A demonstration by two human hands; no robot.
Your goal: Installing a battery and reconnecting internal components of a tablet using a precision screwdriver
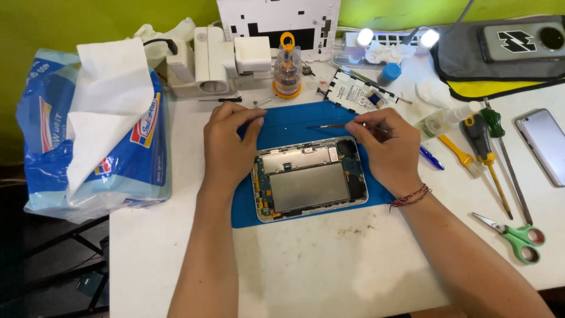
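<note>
Your left hand [229, 147] lies palm down on the blue work mat [294, 121], fingers loosely curled rather than clenched, the thumb and forefinger pinched together at their tips just above the upper left corner of the opened tablet [309, 179]. Whether anything small sits in that pinch, you cannot tell. The heel of this hand covers the tablet's left edge.

Your right hand [385, 147] is closed in a grip on a pair of tweezers [329, 126], held between thumb and fingers; the thin metal tips point toward your left hand and lie just over the mat, above the tablet's top edge. This palm rests on the tablet's right edge, and a red thread bracelet [410, 196] rings the wrist.

The tablet lies between your two hands, back cover off, with a grey metal plate and circuit boards showing inside its white frame.

Beyond your right hand, a flat battery pack [360, 94] rests on the white table [306, 271]. Beyond your left fingertips stands a clear round holder of screwdriver bits [287, 70] with an orange base. Well to the left of your left hand, a blue plastic pack holds white tissues [109, 100], one sheet pulled up out of it. To the right of your right arm lie screwdrivers [488, 153], a phone [544, 144] and green-handled scissors [515, 235].
</note>
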